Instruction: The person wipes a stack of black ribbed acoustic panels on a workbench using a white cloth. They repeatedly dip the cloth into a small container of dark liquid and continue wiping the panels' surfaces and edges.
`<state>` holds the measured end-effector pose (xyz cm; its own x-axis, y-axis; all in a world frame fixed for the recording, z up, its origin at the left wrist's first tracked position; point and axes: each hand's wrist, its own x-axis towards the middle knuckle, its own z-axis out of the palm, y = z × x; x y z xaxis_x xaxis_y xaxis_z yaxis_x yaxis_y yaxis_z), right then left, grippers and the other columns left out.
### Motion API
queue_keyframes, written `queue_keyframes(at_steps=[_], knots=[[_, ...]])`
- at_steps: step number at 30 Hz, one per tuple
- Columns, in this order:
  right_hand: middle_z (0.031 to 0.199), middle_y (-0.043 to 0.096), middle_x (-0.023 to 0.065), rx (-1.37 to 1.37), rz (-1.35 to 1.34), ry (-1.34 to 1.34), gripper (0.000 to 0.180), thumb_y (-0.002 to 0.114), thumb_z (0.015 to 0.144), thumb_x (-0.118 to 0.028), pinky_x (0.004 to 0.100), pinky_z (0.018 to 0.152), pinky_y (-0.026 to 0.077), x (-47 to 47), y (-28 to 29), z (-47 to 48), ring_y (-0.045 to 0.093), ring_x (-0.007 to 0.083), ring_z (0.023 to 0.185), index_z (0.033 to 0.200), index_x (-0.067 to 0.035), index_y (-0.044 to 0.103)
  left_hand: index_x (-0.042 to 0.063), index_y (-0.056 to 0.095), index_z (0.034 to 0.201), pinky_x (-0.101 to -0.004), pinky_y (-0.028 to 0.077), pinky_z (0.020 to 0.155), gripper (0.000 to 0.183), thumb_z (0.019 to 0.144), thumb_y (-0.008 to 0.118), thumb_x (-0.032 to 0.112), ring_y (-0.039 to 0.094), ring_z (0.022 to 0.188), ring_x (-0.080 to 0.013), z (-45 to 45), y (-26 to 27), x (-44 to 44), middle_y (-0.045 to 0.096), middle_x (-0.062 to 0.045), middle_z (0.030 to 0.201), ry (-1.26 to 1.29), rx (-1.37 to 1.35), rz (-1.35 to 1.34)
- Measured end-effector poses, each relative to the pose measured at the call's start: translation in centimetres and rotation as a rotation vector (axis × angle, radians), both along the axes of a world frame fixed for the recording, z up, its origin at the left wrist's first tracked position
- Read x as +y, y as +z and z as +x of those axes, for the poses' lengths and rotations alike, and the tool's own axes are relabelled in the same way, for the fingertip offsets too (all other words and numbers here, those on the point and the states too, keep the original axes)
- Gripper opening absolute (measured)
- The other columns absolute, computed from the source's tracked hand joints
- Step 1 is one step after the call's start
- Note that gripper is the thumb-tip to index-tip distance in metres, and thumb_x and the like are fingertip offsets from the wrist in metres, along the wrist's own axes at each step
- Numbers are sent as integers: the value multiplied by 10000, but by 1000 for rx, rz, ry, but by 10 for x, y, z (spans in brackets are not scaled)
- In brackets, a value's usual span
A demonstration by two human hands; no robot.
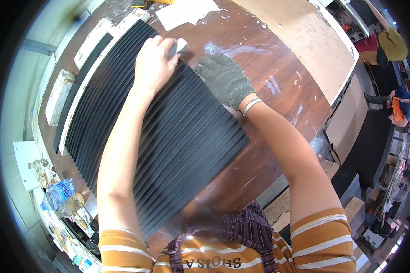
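Note:
Many narrow black slats [188, 136] lie side by side on a brown wood-grain tabletop [287, 82]. Over their far part, my bare left hand [155, 65] grips a small grey-and-white block [178, 47], slightly blurred. My right hand [227, 82], in a dark knitted glove, rests flat with its fingers spread at the slats' right-hand ends. One separate black strip [83, 88] lies left of the row, beyond a pale strip. The underside of the block is hidden.
White blocks [59, 97] stand along the left edge. Plastic bottles [59, 194] are at lower left. White paper [186, 13] lies at the far side. A tan board [304, 44] is on the right; two people [401, 105] [393, 44] are beyond.

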<state>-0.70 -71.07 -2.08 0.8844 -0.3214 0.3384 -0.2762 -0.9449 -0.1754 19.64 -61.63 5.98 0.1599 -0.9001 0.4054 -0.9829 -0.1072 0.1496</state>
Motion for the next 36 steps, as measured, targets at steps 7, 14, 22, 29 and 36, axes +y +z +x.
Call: queue_keyframes(at_steps=[7,14,22,29,36], knots=[[1429,602,78,62,-124,35,390,502,996,-216,457,1216,295,0,8,-2,470,272,1402,1342,-94,635,47,697,1076,-433,545,868,327,827,750,253,678,972,-310,-23,-9,28,679,-127,1013,233,49,42],[1450,591,79,86,-1,-11,376,490,1028,-222,405,1204,322,-3,10,2,475,253,1398,1348,-107,649,56,674,1086,-436,559,823,311,842,732,240,693,938,-329,-6,-8,185,680,-140,1011,571,213,64],[1442,595,79,73,-9,10,384,539,997,-204,415,1187,350,-6,5,5,497,271,1368,1358,-130,648,25,683,1042,-400,537,769,280,831,777,184,661,770,-277,42,-5,493,683,-126,867,1247,58,131],[1424,603,74,59,-21,24,412,572,959,-178,417,1172,367,-8,3,4,518,278,1341,1363,-132,640,65,723,1083,-382,537,823,319,772,790,45,632,930,-282,21,4,362,666,-78,1002,647,132,56],[1448,588,66,88,-3,7,420,572,966,-186,408,1188,349,-6,8,0,493,260,1368,1377,-122,628,84,714,1077,-390,545,804,336,752,783,34,623,940,-277,21,17,201,662,-52,1002,283,92,93]])
